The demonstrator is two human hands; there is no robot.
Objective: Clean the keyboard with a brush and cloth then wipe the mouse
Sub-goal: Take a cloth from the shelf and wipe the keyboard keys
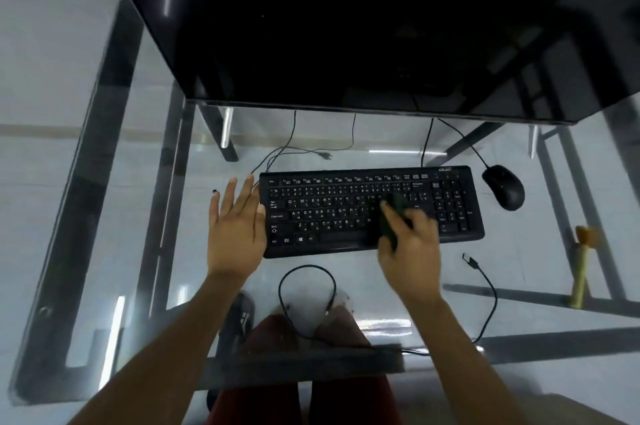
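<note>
A black keyboard (372, 209) with white legends lies flat on the glass desk (398, 286), just below the dark monitor (346, 19). The right hand (410, 244) grips a dark cloth (389, 216), bunched and blurred, pressed onto the keys near the middle-right of the board. The left hand (235, 220) rests released beside the keyboard's left edge, fingers straight and spread, touching or nearly touching that edge. A black mouse (504, 187) sits on the desk just right of the keyboard, apart from it, its cord running up toward the monitor. A yellowish brush (581, 265) lies well to the right. A looped black cable (306, 293) lies in front of the keyboard, and another cable with a plug end (485, 286) lies to its right.
</note>
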